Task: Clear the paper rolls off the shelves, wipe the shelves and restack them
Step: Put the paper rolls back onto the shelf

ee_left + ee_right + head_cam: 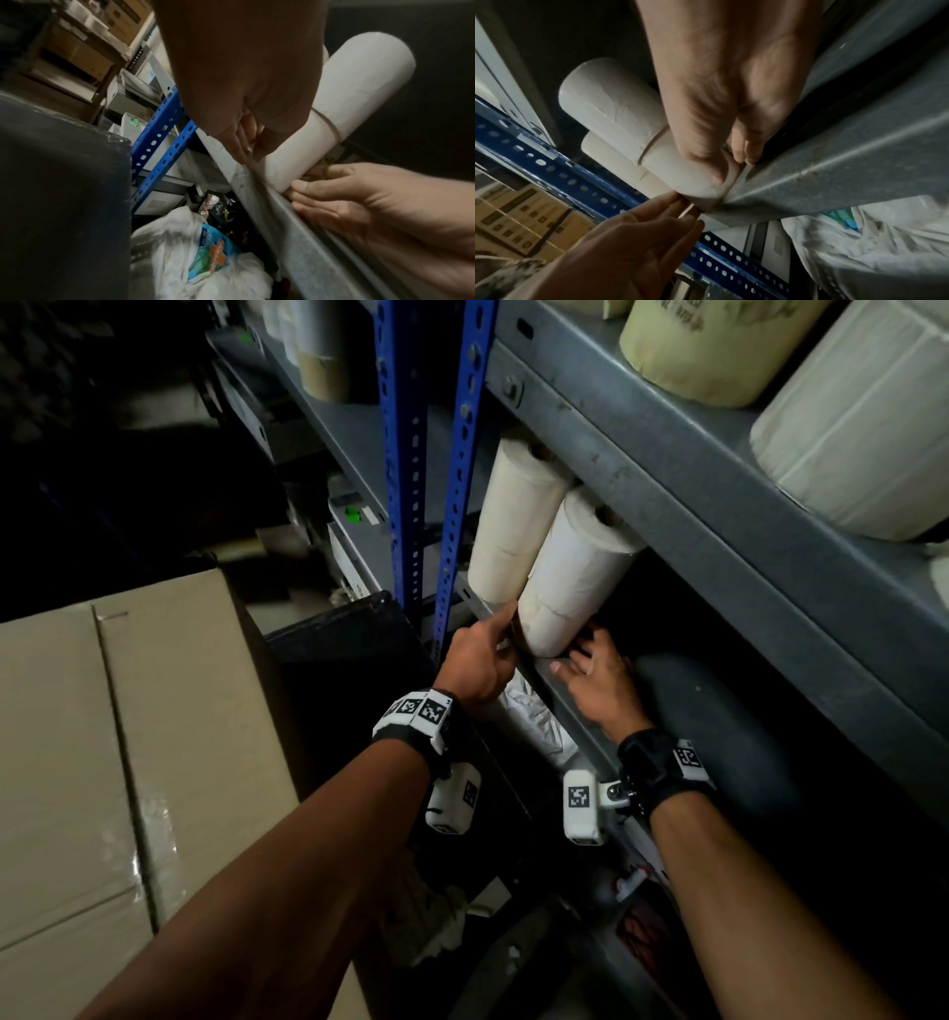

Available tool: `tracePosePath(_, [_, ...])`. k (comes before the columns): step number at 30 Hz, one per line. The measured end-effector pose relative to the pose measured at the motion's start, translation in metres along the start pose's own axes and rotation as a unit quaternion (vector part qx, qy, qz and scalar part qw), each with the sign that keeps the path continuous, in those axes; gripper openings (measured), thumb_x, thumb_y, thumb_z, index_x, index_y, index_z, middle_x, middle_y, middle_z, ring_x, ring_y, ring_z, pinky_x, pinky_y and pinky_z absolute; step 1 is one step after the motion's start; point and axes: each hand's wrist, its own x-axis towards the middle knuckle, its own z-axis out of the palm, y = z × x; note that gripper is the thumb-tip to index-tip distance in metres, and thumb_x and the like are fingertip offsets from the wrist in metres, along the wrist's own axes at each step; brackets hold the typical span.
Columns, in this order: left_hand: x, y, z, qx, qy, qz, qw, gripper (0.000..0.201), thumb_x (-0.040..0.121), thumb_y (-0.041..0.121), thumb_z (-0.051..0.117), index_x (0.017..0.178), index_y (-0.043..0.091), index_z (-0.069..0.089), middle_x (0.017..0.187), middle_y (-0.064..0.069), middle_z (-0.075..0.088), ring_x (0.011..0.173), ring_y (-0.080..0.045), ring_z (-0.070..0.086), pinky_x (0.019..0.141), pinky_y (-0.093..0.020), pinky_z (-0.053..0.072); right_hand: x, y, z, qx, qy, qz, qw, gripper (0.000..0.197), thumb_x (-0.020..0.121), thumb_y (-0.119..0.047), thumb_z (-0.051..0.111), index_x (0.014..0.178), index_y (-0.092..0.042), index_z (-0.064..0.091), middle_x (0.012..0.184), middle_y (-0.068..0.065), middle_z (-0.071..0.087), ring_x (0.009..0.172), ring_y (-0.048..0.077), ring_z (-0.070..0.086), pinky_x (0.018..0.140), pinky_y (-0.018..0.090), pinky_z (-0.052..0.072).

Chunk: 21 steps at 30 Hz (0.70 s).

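Observation:
Two upright stacks of white paper rolls stand at the left end of the lower grey shelf (pixel 570 711). The front stack (pixel 570 572) is tilted. At its lowest roll (pixel 685 174), my left hand (pixel 506 629) touches the left side with straight fingers (pixel 677 205). My right hand (pixel 575 654) holds the right side of the base, thumb (pixel 300 184) on the front and fingers curled behind. The back stack (pixel 513 516) stands untouched beside the blue upright (pixel 452 505).
The upper shelf (pixel 693 469) carries larger rolls (pixel 862 413) just over the stacks. A big cardboard box (pixel 128 737) sits at my left. A white plastic bag (pixel 205 253) and clutter lie below the shelf. The shelf is dark to the right of my right hand.

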Motion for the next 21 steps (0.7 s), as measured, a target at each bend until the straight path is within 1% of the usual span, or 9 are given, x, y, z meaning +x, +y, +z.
tracePosePath(3, [-0.001, 0.0, -0.003, -0.029, -0.017, -0.01, 0.999, 0.072, 0.08, 0.018, 0.054, 0.149, 0.04, 0.05, 0.133, 0.001, 0.072, 0.129, -0.019, 0.065, 0.111, -0.043, 0.052, -0.001, -0.004, -0.002, -0.012, -0.018, -0.003, 1.0, 0.064, 0.093, 0.018, 0.06, 0.148, 0.005, 0.031, 0.154, 0.017, 0.047, 0.137, 0.021, 0.05, 0.104, 0.016, 0.04])
tracePosePath(5, [-0.001, 0.008, -0.007, -0.068, -0.018, -0.02, 0.997, 0.063, 0.081, 0.03, 0.066, 0.143, 0.037, 0.056, 0.132, 0.003, 0.072, 0.125, -0.013, 0.067, 0.111, -0.043, 0.052, -0.001, -0.01, -0.006, -0.009, -0.034, 0.004, 0.999, 0.064, 0.093, 0.017, 0.062, 0.148, 0.005, 0.031, 0.157, 0.019, 0.044, 0.142, 0.027, 0.048, 0.108, 0.021, 0.04])
tracePosePath(6, [-0.002, 0.013, -0.009, -0.092, -0.011, -0.027, 0.995, 0.063, 0.082, 0.034, 0.074, 0.143, 0.032, 0.058, 0.133, 0.002, 0.072, 0.123, -0.01, 0.067, 0.11, -0.04, 0.053, -0.002, -0.014, -0.008, -0.004, -0.042, 0.005, 0.999, 0.066, 0.093, 0.013, 0.065, 0.148, 0.002, 0.031, 0.157, 0.019, 0.043, 0.143, 0.029, 0.049, 0.111, 0.027, 0.042])
tracePosePath(8, [0.0, 0.022, -0.015, -0.12, 0.012, -0.044, 0.992, 0.073, 0.086, 0.033, 0.086, 0.151, 0.021, 0.054, 0.14, -0.002, 0.067, 0.121, -0.005, 0.064, 0.105, -0.022, 0.052, -0.003, -0.018, -0.015, 0.008, -0.039, -0.001, 0.999, 0.07, 0.094, -0.004, 0.073, 0.15, -0.004, 0.032, 0.158, 0.016, 0.043, 0.138, 0.03, 0.054, 0.115, 0.041, 0.045])
tracePosePath(10, [0.003, 0.032, -0.02, -0.112, 0.038, -0.023, 0.993, 0.076, 0.087, 0.034, 0.086, 0.153, 0.02, 0.051, 0.14, 0.0, 0.065, 0.123, -0.004, 0.061, 0.102, -0.013, 0.048, -0.004, -0.022, -0.023, 0.022, -0.013, -0.025, 0.999, 0.073, 0.092, -0.024, 0.077, 0.152, -0.009, 0.037, 0.156, 0.012, 0.047, 0.132, 0.026, 0.061, 0.112, 0.044, 0.05])
tracePosePath(13, [0.008, 0.045, -0.025, -0.05, 0.032, 0.026, 0.998, 0.06, 0.092, 0.044, 0.079, 0.146, 0.03, 0.058, 0.135, 0.003, 0.07, 0.126, -0.009, 0.063, 0.107, -0.025, 0.049, -0.007, -0.03, -0.026, 0.04, 0.016, -0.041, 0.998, 0.069, 0.086, -0.05, 0.074, 0.142, -0.016, 0.052, 0.146, 0.007, 0.059, 0.125, 0.017, 0.065, 0.108, 0.04, 0.053])
tracePosePath(15, [0.011, 0.047, -0.025, -0.033, 0.04, 0.026, 0.998, 0.055, 0.092, 0.047, 0.077, 0.143, 0.031, 0.062, 0.13, 0.003, 0.073, 0.124, -0.01, 0.065, 0.107, -0.031, 0.052, -0.006, -0.029, -0.024, 0.025, 0.032, -0.054, 0.998, 0.058, 0.083, -0.066, 0.072, 0.127, -0.031, 0.06, 0.133, -0.001, 0.067, 0.12, 0.016, 0.068, 0.107, 0.048, 0.054])
tracePosePath(18, [0.013, 0.044, -0.022, -0.029, 0.047, 0.016, 0.998, 0.062, 0.089, 0.057, 0.075, 0.146, 0.038, 0.059, 0.131, 0.001, 0.073, 0.127, -0.011, 0.065, 0.109, -0.041, 0.053, 0.002, -0.016, -0.023, -0.026, 0.061, -0.073, 0.995, 0.045, 0.078, -0.085, 0.065, 0.108, -0.052, 0.06, 0.121, -0.01, 0.07, 0.115, 0.019, 0.07, 0.1, 0.055, 0.056])
tracePosePath(21, [0.015, 0.044, -0.02, -0.036, 0.041, -0.002, 0.999, 0.061, 0.088, 0.054, 0.077, 0.144, 0.035, 0.061, 0.131, -0.001, 0.073, 0.127, -0.012, 0.065, 0.109, -0.044, 0.053, 0.008, -0.009, -0.021, -0.042, 0.077, -0.088, 0.992, 0.059, 0.077, -0.089, 0.06, 0.115, -0.043, 0.058, 0.125, -0.004, 0.07, 0.115, 0.021, 0.069, 0.097, 0.055, 0.057])
